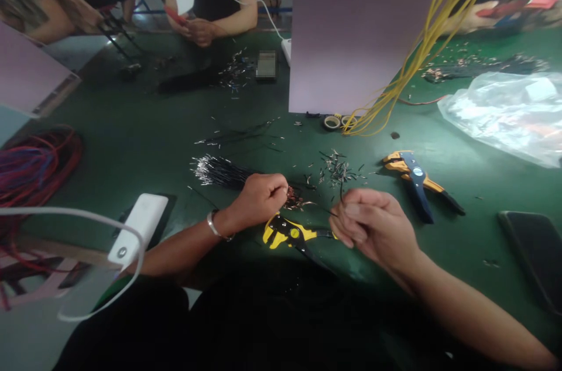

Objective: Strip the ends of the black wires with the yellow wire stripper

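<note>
Wire (327,211) sits pinched firm in the closed right hand (373,230), while the left hand (259,202) closes on something too small to see, yellow strippers (285,232) near at six o'clock.

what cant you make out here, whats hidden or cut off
Head view:
- What the left hand holds: hidden by its fingers
- Wire in the right hand: held part hidden by its fingers
- Yellow cables: upper ends cut off by the top edge
- Grey block near the co-worker: blurred
</note>
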### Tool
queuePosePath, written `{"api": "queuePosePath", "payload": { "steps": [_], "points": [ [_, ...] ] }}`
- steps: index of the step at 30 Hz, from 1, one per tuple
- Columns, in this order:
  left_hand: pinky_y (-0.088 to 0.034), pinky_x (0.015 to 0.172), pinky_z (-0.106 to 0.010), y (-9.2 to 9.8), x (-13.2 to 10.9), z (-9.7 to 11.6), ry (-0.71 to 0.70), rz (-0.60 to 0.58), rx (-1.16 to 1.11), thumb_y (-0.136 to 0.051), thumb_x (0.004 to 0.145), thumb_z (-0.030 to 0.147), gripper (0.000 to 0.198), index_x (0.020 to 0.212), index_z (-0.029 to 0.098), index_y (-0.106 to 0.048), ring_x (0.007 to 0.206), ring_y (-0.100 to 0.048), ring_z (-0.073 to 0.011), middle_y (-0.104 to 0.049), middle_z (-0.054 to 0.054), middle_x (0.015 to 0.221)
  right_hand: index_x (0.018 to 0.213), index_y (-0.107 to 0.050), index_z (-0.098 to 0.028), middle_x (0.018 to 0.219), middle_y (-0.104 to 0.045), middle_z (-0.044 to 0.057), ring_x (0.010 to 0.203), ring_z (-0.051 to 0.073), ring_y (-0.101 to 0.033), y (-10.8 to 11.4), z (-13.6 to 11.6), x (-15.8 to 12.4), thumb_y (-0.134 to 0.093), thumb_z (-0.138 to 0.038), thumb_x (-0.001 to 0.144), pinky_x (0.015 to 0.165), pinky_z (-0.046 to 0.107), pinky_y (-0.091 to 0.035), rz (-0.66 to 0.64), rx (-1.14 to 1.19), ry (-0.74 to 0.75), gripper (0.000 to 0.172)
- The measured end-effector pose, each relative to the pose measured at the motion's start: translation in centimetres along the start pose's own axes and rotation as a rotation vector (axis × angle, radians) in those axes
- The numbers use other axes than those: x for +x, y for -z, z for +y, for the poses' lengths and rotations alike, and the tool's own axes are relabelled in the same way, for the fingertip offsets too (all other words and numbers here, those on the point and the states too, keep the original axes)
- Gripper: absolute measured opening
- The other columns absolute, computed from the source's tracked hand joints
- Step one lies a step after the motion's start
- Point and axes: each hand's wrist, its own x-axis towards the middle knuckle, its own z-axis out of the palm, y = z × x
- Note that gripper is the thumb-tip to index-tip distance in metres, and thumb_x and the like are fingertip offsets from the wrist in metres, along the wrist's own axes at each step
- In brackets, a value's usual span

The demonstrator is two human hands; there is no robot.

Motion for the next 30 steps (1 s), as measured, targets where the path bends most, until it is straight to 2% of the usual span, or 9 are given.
{"api": "queuePosePath", "payload": {
  "steps": [4,8,11,14,18,21,23,28,30],
  "points": [
    [-0.038,0.045,-0.018,0.5,0.3,1.1,0.298,-0.167,-0.362,-0.051,0.08,0.018,0.016,0.069,0.014,-0.062,0.045,-0.05,-0.0063,-0.058,0.002,0.051,0.053,-0.058,-0.018,0.037,-0.039,-0.007,0.032,0.006,-0.028,0.1,-0.6,1.5,-0.061,-0.016,0.075,0.034,0.021,-0.029,0.025,0.136,-0.087,0.023],
    [-0.035,0.037,-0.016,0.4,0.2,1.4,0.399,-0.193,-0.535,-0.056,0.08,0.023,0.016,0.071,0.012,-0.063,0.043,-0.051,-0.0062,-0.06,0.0,0.052,0.052,-0.056,-0.018,0.038,-0.041,-0.007,0.031,0.006,-0.028,0.2,-0.6,1.9,-0.061,-0.015,0.072,0.032,0.02,-0.029,0.059,0.172,-0.114,0.021],
    [-0.039,0.039,-0.016,0.1,0.6,1.3,0.37,-0.19,-0.606,-0.057,0.08,0.022,0.013,0.079,0.011,-0.064,0.047,-0.056,-0.0077,-0.063,-0.002,0.056,0.052,-0.054,-0.019,0.038,-0.041,-0.007,0.03,0.006,-0.028,0.1,-0.5,1.7,-0.062,-0.017,0.071,0.032,0.02,-0.029,0.051,0.174,-0.121,0.02],
    [-0.05,0.048,-0.02,-0.4,1.9,1.3,0.27,-0.236,-0.699,-0.052,0.084,0.018,0.03,0.112,0.009,-0.058,0.055,-0.062,-0.0099,-0.069,-0.005,0.069,0.052,-0.055,-0.019,0.038,-0.041,-0.007,0.03,0.006,-0.028,0.1,-0.5,1.7,-0.062,-0.019,0.072,0.032,0.02,-0.029,0.037,0.17,-0.119,0.02],
    [-0.059,0.07,-0.027,-1.2,4.3,0.7,0.087,-0.265,-0.748,-0.046,0.086,0.013,0.05,0.135,0.012,-0.039,0.096,-0.068,-0.0189,-0.064,-0.019,0.118,0.054,-0.058,-0.018,0.037,-0.039,-0.007,0.03,0.006,-0.028,0.4,-0.6,1.8,-0.059,-0.018,0.074,0.033,0.02,-0.03,0.014,0.19,-0.102,0.019],
    [-0.059,0.075,-0.029,-1.4,5.0,0.1,0.032,-0.202,-0.641,-0.044,0.083,0.008,0.045,0.127,0.012,-0.049,0.105,-0.065,-0.0207,-0.061,-0.018,0.123,0.055,-0.058,-0.017,0.037,-0.039,-0.007,0.031,0.007,-0.028,0.6,-0.7,1.9,-0.057,-0.017,0.074,0.034,0.02,-0.03,0.019,0.204,-0.108,0.019],
    [-0.059,0.073,-0.03,-1.0,4.7,0.1,0.048,-0.168,-0.596,-0.046,0.081,0.006,0.036,0.114,0.01,-0.058,0.094,-0.068,-0.018,-0.067,-0.016,0.112,0.054,-0.058,-0.017,0.037,-0.038,-0.006,0.031,0.007,-0.028,0.7,-0.9,2.1,-0.056,-0.018,0.074,0.034,0.02,-0.03,0.022,0.204,-0.115,0.019],
    [-0.059,0.071,-0.029,0.8,2.5,2.1,0.135,-0.361,-0.693,-0.06,0.073,0.007,0.028,0.1,0.009,-0.065,0.08,-0.069,-0.0152,-0.073,-0.01,0.089,0.055,-0.056,-0.018,0.037,-0.036,-0.007,0.031,0.006,-0.027,0.8,-0.9,2.3,-0.057,-0.021,0.073,0.034,0.02,-0.029,0.018,0.181,-0.119,0.019],
    [-0.058,0.067,-0.027,1.2,2.0,3.0,0.182,-0.353,-0.696,-0.065,0.074,0.014,0.022,0.096,0.01,-0.066,0.075,-0.069,-0.014,-0.073,-0.009,0.085,0.055,-0.056,-0.017,0.037,-0.037,-0.007,0.031,0.006,-0.027,0.8,-0.7,2.3,-0.058,-0.022,0.073,0.034,0.02,-0.029,0.016,0.182,-0.133,0.019]
  ]
}}
